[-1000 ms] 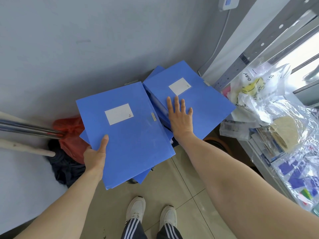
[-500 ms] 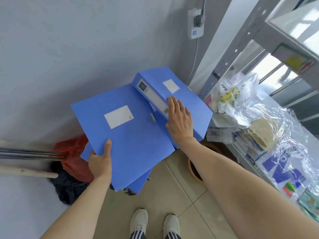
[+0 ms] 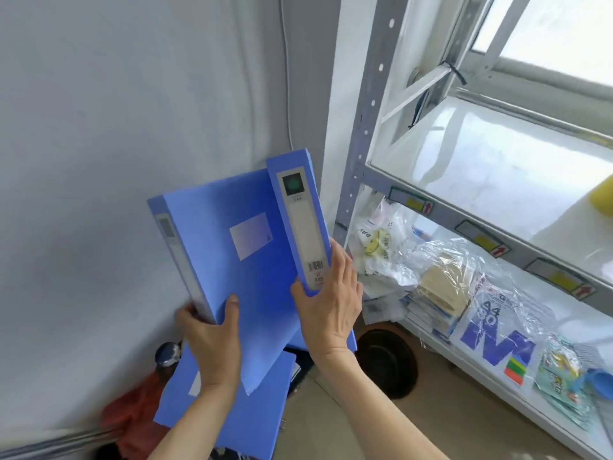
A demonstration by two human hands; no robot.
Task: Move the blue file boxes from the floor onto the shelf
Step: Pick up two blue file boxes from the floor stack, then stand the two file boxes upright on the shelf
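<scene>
One flat blue plastic file box [image 3: 232, 260] is clamped by the left hand [image 3: 212, 340]; another (spine outward) [image 3: 300, 220] by the right hand [image 3: 328, 310], fingers closed.

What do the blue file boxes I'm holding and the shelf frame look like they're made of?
Blue file boxes: probably thin plastic sheet, smooth and slightly glossy, with paper-looking labels on cover and spine. Shelf frame: looks like grey painted metal, going by its row of punched holes.
</scene>
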